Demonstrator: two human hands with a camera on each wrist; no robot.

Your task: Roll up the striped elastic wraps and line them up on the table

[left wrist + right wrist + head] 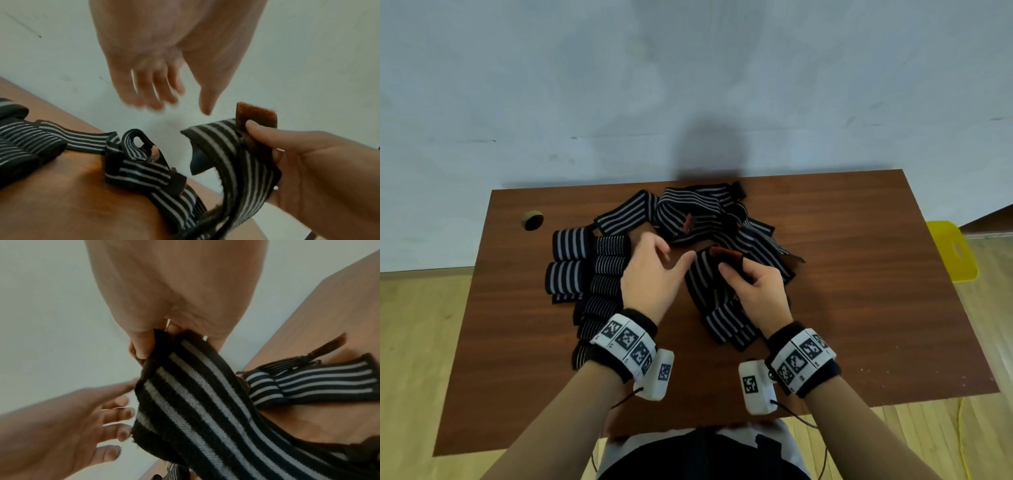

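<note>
My right hand (pixel 743 274) pinches the end of a black-and-white striped elastic wrap (pixel 705 284) by its brown hook-and-loop tab (pixel 726 255), lifted above the brown table (pixel 859 308). The strap (pixel 232 155) hangs down from the pinch (pixel 148 344) and trails toward me. My left hand (pixel 654 270) hovers just left of it, fingers spread and relaxed, holding nothing (pixel 160 91). Several rolled wraps (pixel 599 274) lie in rows at the left. A loose heap of unrolled wraps (pixel 702 212) lies at the back middle.
A small round cable hole (pixel 533 220) sits in the table's back left corner. A yellow plastic object (pixel 952 250) stands off the table's right edge. The wall runs right behind the table. Bare tabletop shows at the right and near the front edge.
</note>
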